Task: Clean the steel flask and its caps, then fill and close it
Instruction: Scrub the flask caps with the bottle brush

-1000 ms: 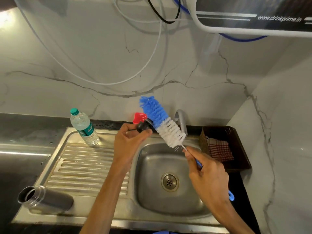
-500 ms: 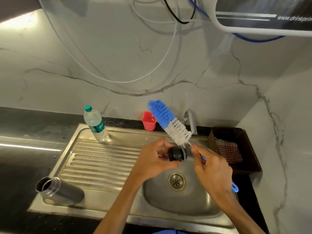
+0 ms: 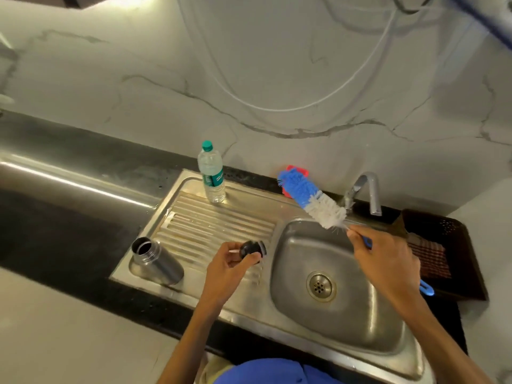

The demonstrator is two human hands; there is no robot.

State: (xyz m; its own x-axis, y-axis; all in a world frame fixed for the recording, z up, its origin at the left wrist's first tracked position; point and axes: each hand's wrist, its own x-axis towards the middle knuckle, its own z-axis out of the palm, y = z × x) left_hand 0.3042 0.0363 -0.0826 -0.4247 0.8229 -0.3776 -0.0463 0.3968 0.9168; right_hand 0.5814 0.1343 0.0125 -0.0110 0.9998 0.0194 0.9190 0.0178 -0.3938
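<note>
Fingers [image 3: 250, 255] of the left hand [image 3: 225, 270] curl round the black cap [image 3: 252, 250] and hold it above the ribbed drainboard [image 3: 210, 228], just left of the sink basin [image 3: 338, 314]. Thumb and fingertips pinch the cap from both sides; its threaded end faces right.

Right hand [image 3: 388, 264] grips the blue handle of the bottle brush [image 3: 313, 202], fingers closed round it. The handle end shows below the hand at the right. The brush head, blue at the tip and white nearer the hand, points up and left above the back rim of the sink and is apart from the cap.

Steel flask [image 3: 156, 261] lies tilted at the front left corner of the drainboard, mouth open and facing up and left, with no cap on it.

1 plastic water bottle [image 3: 212, 176] with a green cap stands upright at the back of the drainboard. A red cup [image 3: 299, 171] sits behind the brush head, partly hidden. The tap [image 3: 365, 189] stands at the back right of the basin. A dark basket [image 3: 448, 253] holding a checked cloth [image 3: 429, 257] sits right of the sink on the black counter [image 3: 55, 223].
</note>
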